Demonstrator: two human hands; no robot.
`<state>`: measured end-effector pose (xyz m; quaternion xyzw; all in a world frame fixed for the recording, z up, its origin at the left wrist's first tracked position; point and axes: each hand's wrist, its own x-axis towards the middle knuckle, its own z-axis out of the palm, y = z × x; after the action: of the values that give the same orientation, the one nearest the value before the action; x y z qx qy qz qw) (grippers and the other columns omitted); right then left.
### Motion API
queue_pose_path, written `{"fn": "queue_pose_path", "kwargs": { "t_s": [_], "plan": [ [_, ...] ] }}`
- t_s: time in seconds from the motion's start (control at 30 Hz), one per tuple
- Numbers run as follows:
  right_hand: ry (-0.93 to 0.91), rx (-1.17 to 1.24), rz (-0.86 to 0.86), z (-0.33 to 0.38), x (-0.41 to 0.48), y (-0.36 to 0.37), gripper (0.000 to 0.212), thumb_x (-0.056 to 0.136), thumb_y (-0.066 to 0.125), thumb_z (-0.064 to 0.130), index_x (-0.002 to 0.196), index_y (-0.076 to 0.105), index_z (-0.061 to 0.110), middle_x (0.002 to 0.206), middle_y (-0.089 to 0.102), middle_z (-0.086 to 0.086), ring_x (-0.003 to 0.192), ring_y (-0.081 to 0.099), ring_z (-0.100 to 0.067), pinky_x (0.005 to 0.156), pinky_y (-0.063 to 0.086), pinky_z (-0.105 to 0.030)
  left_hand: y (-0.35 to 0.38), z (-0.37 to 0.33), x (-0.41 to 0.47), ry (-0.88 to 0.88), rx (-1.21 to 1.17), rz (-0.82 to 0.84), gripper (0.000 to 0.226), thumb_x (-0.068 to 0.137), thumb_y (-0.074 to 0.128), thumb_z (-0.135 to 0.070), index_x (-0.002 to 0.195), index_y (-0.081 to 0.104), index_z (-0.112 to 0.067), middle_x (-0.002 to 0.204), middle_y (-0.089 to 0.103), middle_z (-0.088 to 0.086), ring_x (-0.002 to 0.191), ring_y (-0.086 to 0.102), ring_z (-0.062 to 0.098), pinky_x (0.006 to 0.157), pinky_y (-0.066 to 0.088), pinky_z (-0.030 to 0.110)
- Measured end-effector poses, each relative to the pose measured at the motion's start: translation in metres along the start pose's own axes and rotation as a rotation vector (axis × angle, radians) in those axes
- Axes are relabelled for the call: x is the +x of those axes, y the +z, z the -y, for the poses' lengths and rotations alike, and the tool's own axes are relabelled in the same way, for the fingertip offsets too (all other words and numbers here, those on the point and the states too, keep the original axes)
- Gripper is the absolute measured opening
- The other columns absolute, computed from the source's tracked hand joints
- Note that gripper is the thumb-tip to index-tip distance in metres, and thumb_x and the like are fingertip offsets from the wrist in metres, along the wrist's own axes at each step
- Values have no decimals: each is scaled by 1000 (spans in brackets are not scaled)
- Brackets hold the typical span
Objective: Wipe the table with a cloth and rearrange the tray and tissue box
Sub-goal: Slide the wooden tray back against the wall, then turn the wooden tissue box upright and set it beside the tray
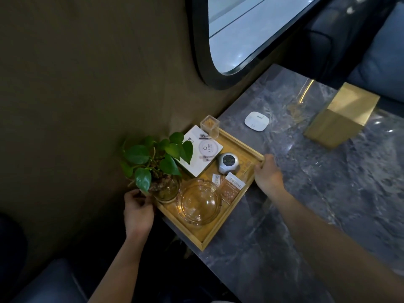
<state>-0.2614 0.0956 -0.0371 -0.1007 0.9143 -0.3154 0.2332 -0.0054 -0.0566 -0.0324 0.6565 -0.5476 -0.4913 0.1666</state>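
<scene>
A wooden tray (220, 231) sits at the left edge of the grey marble table (317, 193), against the wall. It carries a potted green plant (156, 159), a glass ashtray (199, 204), a white booklet (202, 154), a small round grey device (227, 163), paper sachets (231, 189) and a clear box (209, 125). My left hand (138, 212) grips the tray's left rim beside the plant. My right hand (268, 176) grips the tray's right rim. A gold tissue box (341, 115) stands at the far right of the table. No cloth is visible.
A white rounded square pad (256, 121) lies on the table between tray and tissue box. A dark-framed window (240, 36) is set in the olive wall (87, 84). Dark blue seats (380, 60) lie beyond the table and at the lower left.
</scene>
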Motion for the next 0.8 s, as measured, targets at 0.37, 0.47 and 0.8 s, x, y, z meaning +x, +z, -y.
{"fn": "queue_pose_path", "kwargs": {
  "t_s": [0.37, 0.47, 0.8],
  "plan": [
    [-100, -192, -23, -15, -17, -19, 41, 90, 44, 37, 123, 39, 13, 119, 59, -20, 107, 56, -40, 85, 45, -46, 11, -9, -82, 289, 227, -126, 11, 89, 53, -23, 92, 61, -15, 75, 60, -5, 72, 61, 18, 64, 48, 33],
    [-148, -164, -35, -20, -19, -31, 57, 90, 47, 42, 137, 34, 13, 129, 52, -19, 119, 50, -37, 95, 44, -46, 21, -15, -104, 501, 216, -91, 10, 88, 57, -21, 94, 63, -15, 78, 64, -4, 73, 63, 16, 65, 53, 35],
    [-131, -133, -84, -38, -16, -78, 57, 89, 53, 38, 134, 39, 6, 136, 44, -21, 122, 45, -37, 98, 40, -42, 95, -67, -116, 759, 364, 162, 36, 85, 57, -36, 116, 59, -16, 114, 65, 3, 105, 58, 18, 86, 46, 32]
  ]
}}
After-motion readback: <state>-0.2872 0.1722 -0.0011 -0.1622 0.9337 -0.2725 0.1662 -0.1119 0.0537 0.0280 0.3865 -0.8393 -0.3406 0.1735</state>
